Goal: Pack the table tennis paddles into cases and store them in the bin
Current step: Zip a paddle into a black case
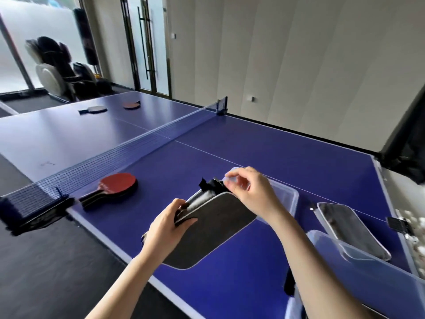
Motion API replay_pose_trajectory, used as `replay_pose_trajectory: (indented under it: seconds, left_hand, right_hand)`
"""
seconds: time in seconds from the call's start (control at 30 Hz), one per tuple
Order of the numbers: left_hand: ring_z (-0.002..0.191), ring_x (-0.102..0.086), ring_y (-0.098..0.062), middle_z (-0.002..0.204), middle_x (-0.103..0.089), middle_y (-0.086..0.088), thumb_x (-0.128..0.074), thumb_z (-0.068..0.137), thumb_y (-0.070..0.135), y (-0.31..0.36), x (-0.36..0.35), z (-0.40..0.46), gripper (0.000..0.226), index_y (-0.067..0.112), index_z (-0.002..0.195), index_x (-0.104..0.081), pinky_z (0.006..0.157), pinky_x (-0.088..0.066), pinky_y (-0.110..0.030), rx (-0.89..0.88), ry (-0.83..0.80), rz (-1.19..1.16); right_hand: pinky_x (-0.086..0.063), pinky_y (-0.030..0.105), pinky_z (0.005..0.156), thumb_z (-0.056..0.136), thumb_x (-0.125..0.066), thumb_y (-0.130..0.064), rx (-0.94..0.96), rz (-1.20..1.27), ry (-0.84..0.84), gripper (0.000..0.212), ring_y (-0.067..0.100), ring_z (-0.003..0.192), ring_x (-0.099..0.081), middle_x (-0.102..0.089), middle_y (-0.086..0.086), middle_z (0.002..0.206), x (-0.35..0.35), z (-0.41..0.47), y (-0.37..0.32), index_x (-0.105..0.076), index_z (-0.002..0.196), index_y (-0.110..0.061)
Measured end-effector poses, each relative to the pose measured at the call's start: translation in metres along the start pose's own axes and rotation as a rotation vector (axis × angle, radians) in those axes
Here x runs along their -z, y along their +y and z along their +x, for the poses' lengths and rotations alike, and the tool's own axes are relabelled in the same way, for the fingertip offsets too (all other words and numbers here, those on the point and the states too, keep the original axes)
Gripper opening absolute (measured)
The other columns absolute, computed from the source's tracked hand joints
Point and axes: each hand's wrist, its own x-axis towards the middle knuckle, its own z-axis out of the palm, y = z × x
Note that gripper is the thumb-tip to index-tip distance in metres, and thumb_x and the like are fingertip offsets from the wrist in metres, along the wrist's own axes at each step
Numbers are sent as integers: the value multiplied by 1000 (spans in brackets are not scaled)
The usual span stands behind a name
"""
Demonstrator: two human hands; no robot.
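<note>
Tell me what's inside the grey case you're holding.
Only a black strap or pull shows at the top of the grey case, pinched by the right hand. The case walls hide whatever is inside.

Recreation room, table tennis table (pixel 287 157), net (pixel 128 148), massage chair (pixel 53 72)

A blue table (pixel 264 153) carries stacked paddles (pixel 115 187), two far paddles (pixel 94 109) and clear bins (pixel 289 194).
</note>
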Motion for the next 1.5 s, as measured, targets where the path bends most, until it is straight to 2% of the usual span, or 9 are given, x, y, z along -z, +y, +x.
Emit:
replay_pose_trajectory:
  seconds: [0.07,0.3,0.63,0.83,1.03,1.2,1.3,1.4,1.5]
  left_hand:
    - [86,-62,-11,90,-63,20,-73,80,41,-28,28,8,33,36,103,-51,71,-48,-32,-25,10,44]
    - [102,-63,-17,111,-65,13,-74,80,38,-101,93,29,43,23,118,-58,80,-47,-30,-124,11,143]
    - [98,-63,-12,102,-60,27,-76,78,39,-158,105,62,41,32,113,-56,77,-51,-32,-118,-16,74]
    - [91,-59,0,95,-55,37,-78,76,38,-176,99,98,41,40,109,-54,71,-42,-22,-87,39,56]
    - [91,-53,9,97,-54,49,-82,73,32,-175,102,152,48,44,109,-51,76,-39,-8,-78,79,-16]
    - [87,-58,13,96,-64,32,-83,71,13,-174,102,189,47,47,91,-58,77,-39,0,-22,108,-270]
    - [81,-64,2,92,-70,15,-80,74,11,-172,106,207,43,47,91,-64,75,-48,-12,11,52,-437]
    - [85,-66,-15,93,-72,-3,-77,75,17,-174,105,223,27,28,97,-68,76,-51,-31,41,-19,-657]
    - [81,-63,-18,89,-70,-7,-76,71,22,-179,99,240,30,17,99,-68,72,-51,-31,167,-45,-850]
  right_hand:
    - [-46,22,68,89,-64,-32,-13,-14,-107,16,13,77,-57,-62,1,87,-34,17,-16,-68,99,-22]
    - [-40,12,59,85,-68,-28,-36,-4,-266,4,2,65,-51,-57,-11,71,-120,62,-54,-66,87,-31]
    - [-46,16,59,79,-68,-16,-106,-59,-41,19,2,60,-58,-63,-12,64,-176,96,-57,-55,69,-26]
    - [-44,9,55,79,-71,-12,-142,9,156,16,2,56,-58,-62,-11,63,-196,125,-34,-58,71,-17]
    - [-50,20,61,81,-71,-12,-279,142,273,15,11,62,-63,-66,-4,67,-195,159,8,-59,72,-17]
    - [-45,9,56,81,-71,-14,-392,195,357,17,8,61,-62,-67,-6,65,-187,177,41,-60,69,-19]
    - [-48,19,59,81,-71,-15,-456,227,391,14,13,64,-65,-68,-3,67,-184,182,55,-62,71,-18]
    - [-50,28,63,81,-71,-12,-509,307,422,14,16,64,-65,-69,-2,67,-187,189,61,-61,75,-20]
    - [-51,34,64,79,-70,-6,-537,401,443,23,17,66,-64,-70,-1,68,-193,193,61,-61,83,-26]
